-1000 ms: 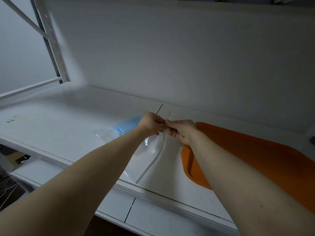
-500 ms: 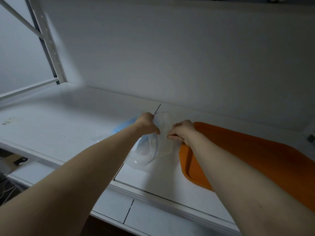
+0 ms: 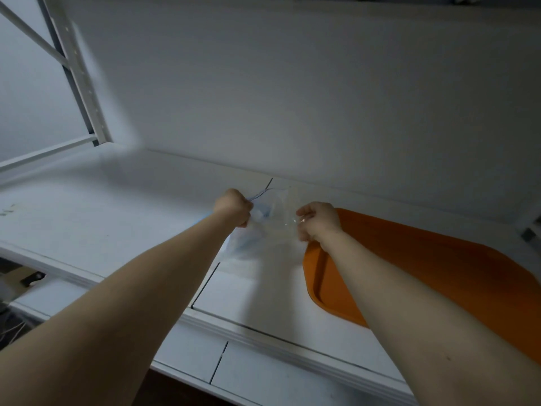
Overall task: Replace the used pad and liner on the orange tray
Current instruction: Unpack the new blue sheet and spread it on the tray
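A clear plastic liner bag (image 3: pixel 273 227) hangs between my two hands above the white shelf. My left hand (image 3: pixel 233 207) grips its left edge in a fist, and my right hand (image 3: pixel 317 220) pinches its right edge. Something blue shows faintly through the plastic near my left hand. The orange tray (image 3: pixel 424 268) lies bare on the shelf to the right, its near-left corner under my right wrist. My forearms hide part of the shelf and the tray's front rim.
The white shelf (image 3: pixel 117 212) runs from left to right with a white back wall (image 3: pixel 292 98) behind it. A metal rack upright (image 3: pixel 79 74) stands at the far left. A lower white ledge (image 3: pixel 263 373) sits below the shelf's front edge.
My hands have moved apart and pulled the bunched plastic open between them. The bag has lifted off the shelf, and the blue item now sits behind my left hand and the plastic.
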`<act>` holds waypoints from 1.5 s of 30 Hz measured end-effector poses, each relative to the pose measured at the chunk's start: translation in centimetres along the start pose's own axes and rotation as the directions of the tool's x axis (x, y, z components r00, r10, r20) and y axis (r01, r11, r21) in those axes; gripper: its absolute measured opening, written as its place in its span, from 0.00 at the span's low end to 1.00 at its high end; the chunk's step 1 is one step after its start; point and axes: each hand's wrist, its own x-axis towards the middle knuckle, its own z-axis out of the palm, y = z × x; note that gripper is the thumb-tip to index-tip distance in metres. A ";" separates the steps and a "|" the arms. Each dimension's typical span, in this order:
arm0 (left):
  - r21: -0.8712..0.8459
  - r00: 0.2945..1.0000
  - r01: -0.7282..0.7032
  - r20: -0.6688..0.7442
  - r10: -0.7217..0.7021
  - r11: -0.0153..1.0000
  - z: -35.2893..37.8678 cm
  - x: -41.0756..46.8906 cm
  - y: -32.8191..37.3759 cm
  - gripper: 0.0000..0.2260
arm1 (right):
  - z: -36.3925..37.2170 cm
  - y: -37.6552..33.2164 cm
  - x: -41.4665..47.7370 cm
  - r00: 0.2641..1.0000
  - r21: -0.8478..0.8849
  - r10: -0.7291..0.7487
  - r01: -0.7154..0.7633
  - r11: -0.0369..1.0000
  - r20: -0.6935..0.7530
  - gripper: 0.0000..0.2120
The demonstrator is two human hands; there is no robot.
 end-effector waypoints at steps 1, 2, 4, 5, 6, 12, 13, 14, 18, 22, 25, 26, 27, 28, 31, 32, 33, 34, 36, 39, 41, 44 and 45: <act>-0.040 1.000 -0.006 -0.014 0.005 0.999 -0.2 0.1 0.0 0.14 | -0.3 0.1 0.1 0.997 -0.091 -0.012 0.005 0.996 -0.073 0.17; -0.101 1.000 -0.010 -0.022 0.007 0.995 -0.3 0.2 0.0 0.14 | -0.6 0.1 0.2 0.992 -0.167 -0.029 0.008 0.986 -0.126 0.18; -0.227 0.999 0.025 -0.014 -0.029 0.973 -0.5 0.1 0.1 0.14 | -1.0 0.1 0.3 0.989 -0.224 -0.036 0.004 0.975 -0.142 0.18; -0.276 0.998 0.058 -0.002 -0.061 0.959 -0.6 0.1 0.2 0.14 | -1.1 0.1 0.4 0.990 -0.211 -0.026 -0.004 0.978 -0.140 0.15; -0.312 0.997 0.078 0.007 -0.080 0.947 -0.7 0.3 0.1 0.14 | -1.1 0.1 0.5 0.988 -0.175 -0.018 -0.010 0.984 -0.156 0.12; 0.325 0.982 0.116 -0.179 -0.059 0.939 -1.0 1.8 -2.0 0.16 | -0.7 -0.7 0.8 0.969 0.012 0.090 -0.090 0.996 -0.230 0.31; 0.407 0.984 0.120 -0.167 -0.055 0.905 -1.1 2.0 -2.5 0.16 | -0.6 -0.6 1.1 0.967 0.009 0.109 -0.110 0.994 -0.229 0.34; 0.454 0.986 0.131 -0.151 -0.068 0.881 -1.1 2.2 -2.8 0.17 | -0.6 -0.6 1.2 0.965 0.019 0.142 -0.141 0.990 -0.222 0.37; 0.427 0.992 0.114 -0.099 -0.079 0.897 -0.8 3.5 -3.8 0.18 | 0.0 -0.1 2.6 0.945 -0.127 0.151 -0.194 0.973 -0.290 0.32; 0.311 0.994 0.077 -0.094 -0.050 0.947 -0.3 4.5 -3.9 0.19 | -0.3 0.6 3.7 0.911 -0.246 0.125 -0.235 0.940 -0.393 0.21; 0.175 0.993 0.103 -0.081 -0.090 0.979 0.1 5.1 -3.7 0.20 | -0.7 0.8 3.9 0.904 -0.146 0.174 -0.248 0.958 -0.391 0.18; 0.137 0.991 0.122 -0.071 -0.113 0.983 0.1 5.1 -3.5 0.20 | -0.8 1.0 4.0 0.903 -0.095 0.188 -0.242 0.966 -0.387 0.16; 0.113 0.990 0.131 -0.063 -0.125 0.985 0.3 5.3 -3.4 0.20 | -0.9 1.2 4.1 0.899 -0.043 0.199 -0.234 0.971 -0.389 0.15; 0.085 0.989 0.143 -0.055 -0.139 0.986 0.3 5.2 -3.2 0.19 | -1.0 1.5 4.1 0.894 -0.005 0.209 -0.229 0.973 -0.396 0.13; -0.066 0.989 0.140 -0.040 -0.143 0.988 0.7 5.6 -2.6 0.15 | -1.4 2.2 3.9 0.881 0.032 0.213 -0.220 0.975 -0.422 0.13; -0.120 0.989 0.133 -0.052 -0.140 0.984 0.8 5.4 -2.2 0.14 | -1.6 2.3 3.9 0.877 0.034 0.207 -0.214 0.976 -0.435 0.13; -0.167 0.989 0.117 -0.076 -0.131 0.979 0.8 5.5 -1.9 0.12 | -1.8 2.4 3.8 0.872 0.033 0.205 -0.213 0.977 -0.445 0.14; -0.214 0.987 0.104 -0.102 -0.128 0.971 0.7 5.2 -1.4 0.10 | -2.0 2.5 3.7 0.866 0.034 0.207 -0.216 0.976 -0.455 0.14; -0.316 0.984 0.068 -0.135 -0.116 0.946 0.6 4.6 -0.4 0.10 | -2.6 2.7 3.6 0.855 0.050 0.210 -0.211 0.976 -0.475 0.15; -0.428 0.985 0.056 -0.126 -0.121 0.902 0.8 4.3 1.0 0.10 | -3.3 2.8 3.4 0.840 0.093 0.223 -0.204 0.975 -0.494 0.15; -0.478 0.987 0.078 -0.085 -0.135 0.875 1.1 3.7 1.9 0.05 | -3.8 2.9 3.2 0.836 0.115 0.214 -0.181 0.977 -0.505 0.15; -0.544 0.990 0.131 0.033 -0.135 0.829 1.3 2.9 3.0 0.05 | -4.6 3.0 2.6 0.821 0.122 0.195 -0.153 0.981 -0.537 0.14; -0.524 0.990 0.135 0.046 -0.130 0.841 1.5 2.9 3.0 0.08 | -5.0 3.2 2.4 0.814 0.141 0.202 -0.149 0.979 -0.544 0.14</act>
